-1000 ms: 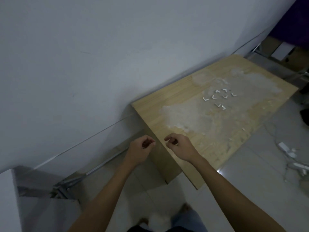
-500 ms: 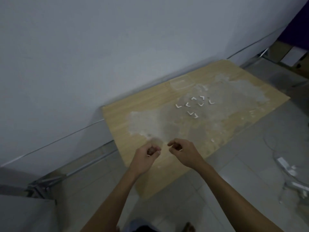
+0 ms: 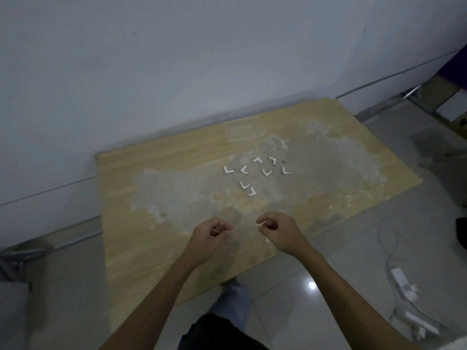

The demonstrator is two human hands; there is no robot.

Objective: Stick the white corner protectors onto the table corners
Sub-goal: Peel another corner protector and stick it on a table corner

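Observation:
A light wooden table (image 3: 151, 248) with a dusty grey patch stands against a white wall. Several white L-shaped corner protectors (image 3: 255, 173) lie loose near its middle. Both of my hands hover over the near part of the tabletop, a short gap between them. My left hand (image 3: 211, 236) is curled, pinching a thin white sliver between thumb and fingers. My right hand (image 3: 276, 232) is curled the same way on another thin white sliver. Whether these slivers are protectors or backing strips I cannot tell.
The white wall (image 3: 202, 72) runs behind the table. A white power strip with cables (image 3: 401, 279) lies on the tiled floor at the right. A cardboard box (image 3: 439, 97) sits far right. A metal frame (image 3: 27, 251) lies at the left. My leg (image 3: 233, 296) is below the table edge.
The view has swung from the table's left corner toward its middle. Both hands have shifted from beside that corner to over the tabletop and drawn slightly apart, still pinched.

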